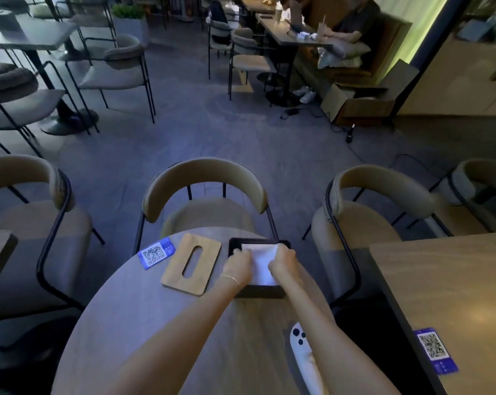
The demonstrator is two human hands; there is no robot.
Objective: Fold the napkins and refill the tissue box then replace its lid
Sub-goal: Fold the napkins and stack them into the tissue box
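A black tissue box (pixel 259 293) sits open on the round grey table (pixel 132 323), near its far right edge. White napkins (pixel 262 263) lie inside it. My left hand (pixel 238 265) presses on the left side of the stack. My right hand (pixel 282 259) holds the right side, fingers at the far corner. The wooden lid (pixel 192 263), with a long oval slot, lies flat on the table just left of the box.
A blue QR card (pixel 156 252) lies left of the lid. A white controller (pixel 302 354) rests near my right forearm. Padded chairs (pixel 206 195) ring the table. A second table (pixel 455 295) stands to the right. People sit at a far table.
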